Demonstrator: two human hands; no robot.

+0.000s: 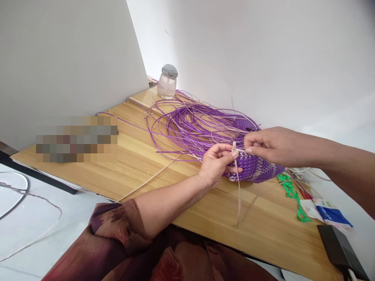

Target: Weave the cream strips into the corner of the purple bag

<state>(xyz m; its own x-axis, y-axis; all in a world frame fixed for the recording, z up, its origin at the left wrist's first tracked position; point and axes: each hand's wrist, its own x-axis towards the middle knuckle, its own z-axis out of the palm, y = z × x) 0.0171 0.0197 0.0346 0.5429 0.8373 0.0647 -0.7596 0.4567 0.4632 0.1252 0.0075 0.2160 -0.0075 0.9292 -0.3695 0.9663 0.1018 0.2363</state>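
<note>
A purple and cream woven basket (254,168) lies on its side on the wooden table, with a large spray of loose purple and cream strands (190,121) fanning out to the left. At its rim, my left hand (218,160) pinches a cream weaving strip (238,191) between thumb and forefinger, other fingers against the weave. One end of the strip hangs down over the table. My right hand (263,146) is closed on another stretch of cream strip, just right of the left fingertips. The basket's far side is partly hidden behind my right hand.
A lidded glass bottle (167,84) stands at the back. On the right lie green netting (290,191), a blue and white packet (334,214) and a black device (342,246). A blurred-out patch (76,140) covers something at left. White walls border the table (146,164).
</note>
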